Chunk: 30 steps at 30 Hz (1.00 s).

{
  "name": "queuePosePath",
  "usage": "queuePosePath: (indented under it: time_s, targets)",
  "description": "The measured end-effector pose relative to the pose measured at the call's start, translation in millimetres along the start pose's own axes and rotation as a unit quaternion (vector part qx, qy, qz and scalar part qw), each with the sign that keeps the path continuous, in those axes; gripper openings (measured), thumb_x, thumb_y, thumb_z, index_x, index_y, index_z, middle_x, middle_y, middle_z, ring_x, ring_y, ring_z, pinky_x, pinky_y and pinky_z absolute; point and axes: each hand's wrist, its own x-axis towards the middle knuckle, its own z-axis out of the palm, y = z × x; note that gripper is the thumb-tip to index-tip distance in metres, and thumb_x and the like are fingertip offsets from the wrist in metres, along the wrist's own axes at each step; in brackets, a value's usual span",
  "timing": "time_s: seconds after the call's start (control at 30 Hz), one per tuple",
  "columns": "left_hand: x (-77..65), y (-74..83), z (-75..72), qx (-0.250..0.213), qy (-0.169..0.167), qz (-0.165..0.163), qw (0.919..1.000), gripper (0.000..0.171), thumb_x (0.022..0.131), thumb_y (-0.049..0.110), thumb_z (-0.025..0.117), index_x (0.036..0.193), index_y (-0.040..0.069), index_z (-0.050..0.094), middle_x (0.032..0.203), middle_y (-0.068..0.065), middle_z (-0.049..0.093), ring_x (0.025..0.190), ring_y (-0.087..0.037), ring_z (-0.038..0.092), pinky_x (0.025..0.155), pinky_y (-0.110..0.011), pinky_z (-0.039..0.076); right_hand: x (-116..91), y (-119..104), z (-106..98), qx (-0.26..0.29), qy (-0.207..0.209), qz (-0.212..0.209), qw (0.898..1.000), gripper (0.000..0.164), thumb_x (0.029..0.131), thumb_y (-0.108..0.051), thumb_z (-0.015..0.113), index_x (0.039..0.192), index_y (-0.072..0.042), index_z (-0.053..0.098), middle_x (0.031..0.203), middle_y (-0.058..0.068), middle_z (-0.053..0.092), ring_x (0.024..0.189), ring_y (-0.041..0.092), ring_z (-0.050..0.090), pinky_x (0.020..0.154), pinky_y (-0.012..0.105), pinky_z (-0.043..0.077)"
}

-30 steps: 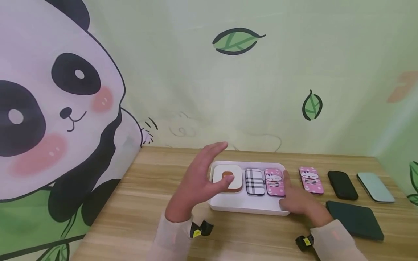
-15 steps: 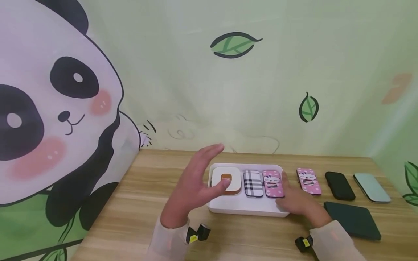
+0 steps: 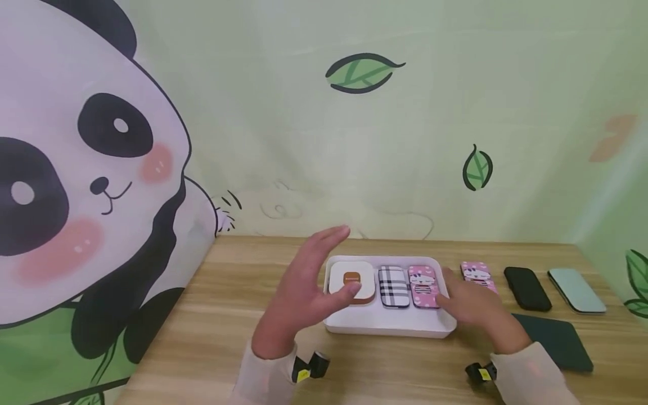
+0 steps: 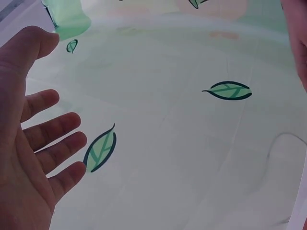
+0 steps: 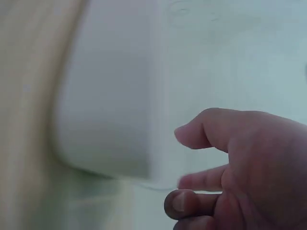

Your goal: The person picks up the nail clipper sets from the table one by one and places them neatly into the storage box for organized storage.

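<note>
A white tray [image 3: 390,326] lies on the table, holding a square white-and-brown case [image 3: 360,284], a plaid case [image 3: 394,287] and a pink cat-print case [image 3: 424,287] side by side. My left hand [image 3: 304,287] is at the tray's left end, fingers extended and thumb apart, overlapping the square case in the head view. Nothing lies between its fingers in the left wrist view. My right hand [image 3: 476,301] is beside the tray's right end, thumb overlapping the rim near the pink case. In the right wrist view its fingers are loosely bent with nothing held.
Right of the tray lie a second pink cat-print case [image 3: 476,271], partly hidden by my right hand, a black case [image 3: 527,288] and a pale mint case [image 3: 576,289]. A dark green flat square [image 3: 559,343] lies nearer. A printed panda backdrop [image 3: 283,140] stands behind the wooden table [image 3: 212,326].
My right hand has shifted slightly right, its fingers drawing off the tray's right end and now covering part of the second pink case. The left hand keeps its pose; the head view tilts slightly.
</note>
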Motion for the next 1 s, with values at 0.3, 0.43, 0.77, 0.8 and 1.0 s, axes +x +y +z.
queuePosePath:
  time_s: [0.3,0.43,0.77,0.8,1.0]
  targets:
    - [0.1,4.0,0.8,-0.007,-0.002,0.007,0.9999,0.069,0.094,0.048,0.062,0.148,0.009,0.045,0.145,-0.012,0.052,0.134,-0.027,0.049,0.112,-0.042,0.04,-29.2,-39.9,-52.8,0.054,0.114,-0.061,0.99,0.067,0.099,-0.04,0.059,0.152,-0.006,0.036,0.096,0.009,0.057,0.075,0.021,0.053,0.058,0.033,0.045]
    - [-0.9,6.0,-0.1,-0.015,-0.001,0.006,0.9999,0.069,0.094,0.049,0.061,0.149,0.009,0.044,0.145,-0.013,0.051,0.135,-0.027,0.048,0.112,-0.043,0.04,-41.2,-56.7,-61.3,0.083,0.159,-0.103,0.978,0.073,0.098,-0.04,0.06,0.157,-0.012,0.026,0.123,0.014,0.057,0.107,0.031,0.057,0.085,0.048,0.054]
    - [0.9,11.9,-0.5,-0.008,-0.001,0.023,0.9997,0.071,0.096,0.053,0.056,0.149,0.007,0.044,0.145,-0.014,0.051,0.135,-0.028,0.048,0.112,-0.042,0.041,-75.1,-86.9,-74.8,0.135,0.292,-0.256,0.912,0.09,0.08,-0.016,0.078,0.157,-0.025,0.031,0.15,0.006,0.047,0.137,0.024,0.042,0.111,0.053,0.039]
    - [1.0,12.5,-0.6,-0.006,-0.001,0.027,0.9996,0.071,0.096,0.054,0.054,0.149,0.007,0.044,0.146,-0.013,0.05,0.135,-0.028,0.048,0.112,-0.043,0.041,-77.9,-87.8,-75.9,0.138,0.308,-0.285,0.897,0.086,0.081,-0.019,0.078,0.156,-0.019,0.035,0.15,0.007,0.047,0.138,0.021,0.042,0.115,0.045,0.036]
    - [1.0,20.3,-4.7,0.015,0.008,0.049,0.9986,0.073,0.098,0.057,0.048,0.147,0.004,0.044,0.145,-0.015,0.05,0.134,-0.029,0.049,0.111,-0.044,0.042,-89.2,-91.0,-79.8,0.146,0.375,-0.413,0.817,0.084,0.091,-0.055,0.063,0.142,0.009,0.044,0.144,0.015,0.052,0.138,0.014,0.044,0.116,0.022,0.029]
